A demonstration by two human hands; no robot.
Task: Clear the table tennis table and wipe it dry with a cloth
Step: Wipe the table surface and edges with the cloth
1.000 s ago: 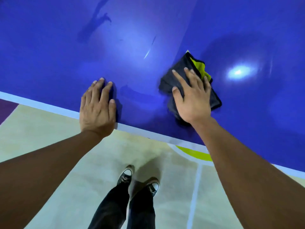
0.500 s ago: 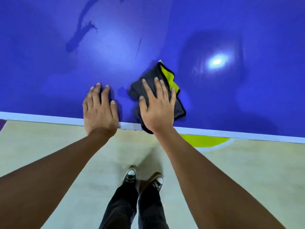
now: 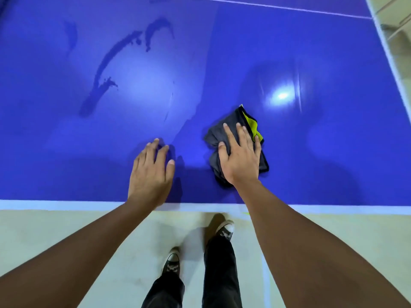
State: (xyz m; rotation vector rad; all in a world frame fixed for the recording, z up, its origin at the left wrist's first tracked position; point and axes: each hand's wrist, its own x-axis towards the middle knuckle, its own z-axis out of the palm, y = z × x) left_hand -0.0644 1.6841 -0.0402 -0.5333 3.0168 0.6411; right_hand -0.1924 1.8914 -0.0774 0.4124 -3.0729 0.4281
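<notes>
The blue table tennis table [image 3: 311, 152] fills the upper view, its white edge line running across near my wrists. A crumpled dark grey cloth [image 3: 216, 135] with a yellow-green inner side lies on it near the front edge. My right hand [image 3: 241, 156] presses flat on the cloth with straight fingers. My left hand [image 3: 151, 174] rests flat on the bare table surface, to the left of the cloth and apart from it. A dark wet streak [image 3: 106, 72] curves across the table at the upper left.
The table's right edge with its white line [image 3: 391, 70] runs down at the far right. Pale floor [image 3: 66, 230] lies below the front edge, where my two feet in dark sneakers [image 3: 224, 230] stand.
My right hand has slid the cloth to the right, away from my left hand. The view has pulled back, showing more of the table. My left hand stays flat near the edge.
</notes>
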